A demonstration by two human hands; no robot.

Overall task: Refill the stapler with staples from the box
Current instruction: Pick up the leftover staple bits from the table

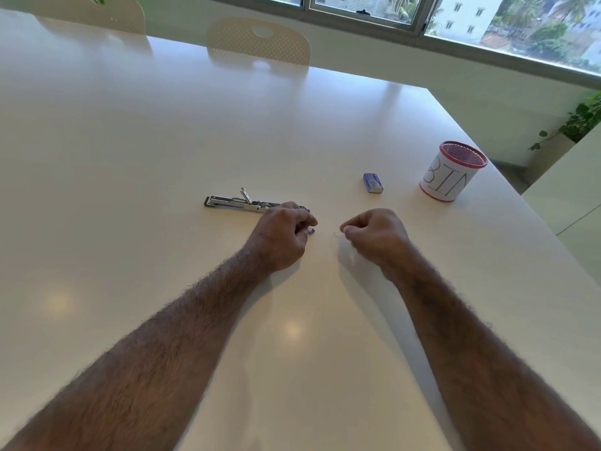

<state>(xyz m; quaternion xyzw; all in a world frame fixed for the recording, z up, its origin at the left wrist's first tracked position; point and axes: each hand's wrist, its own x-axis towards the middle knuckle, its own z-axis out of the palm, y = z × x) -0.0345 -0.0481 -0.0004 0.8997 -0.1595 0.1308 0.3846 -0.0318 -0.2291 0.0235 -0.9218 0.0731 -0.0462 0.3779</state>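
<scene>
Stapler (242, 203) lies opened flat, left hand (283, 237) pinching its near end, right hand (374, 236) curled just beside, pinching something tiny; box (372, 182) beyond.

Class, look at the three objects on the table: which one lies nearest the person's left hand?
The open metal stapler: the left hand rests against its right end. The blue staple box and the red-rimmed bin stand apart, further right.

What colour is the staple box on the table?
Blue-purple with a white end; the staple box shows in the head view.
</scene>
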